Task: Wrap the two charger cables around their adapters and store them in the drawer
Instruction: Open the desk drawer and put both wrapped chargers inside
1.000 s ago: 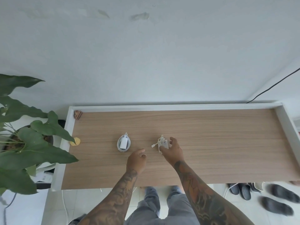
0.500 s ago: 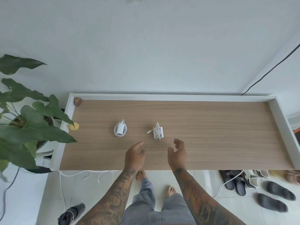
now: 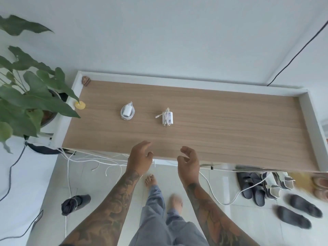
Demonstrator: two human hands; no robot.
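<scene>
Both chargers (image 3: 127, 111) (image 3: 167, 118) wrapped, on desk (image 3: 230, 125) — L hand (image 3: 140, 159) & R hand (image 3: 189, 162) loose, empty.

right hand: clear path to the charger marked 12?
Probably yes. The right hand hangs empty at the near edge of the desk, and only bare wood lies between it and the charger marked 12. The left hand is off to the side.

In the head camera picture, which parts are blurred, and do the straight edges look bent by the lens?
Head view: the two wrapped chargers and the tabletop are sharp; one bare foot and the footwear at the right edge are smeared by motion. Head view: the wide lens bows the table's long edges. Head view: the light is soft and even, with no glare.
</scene>
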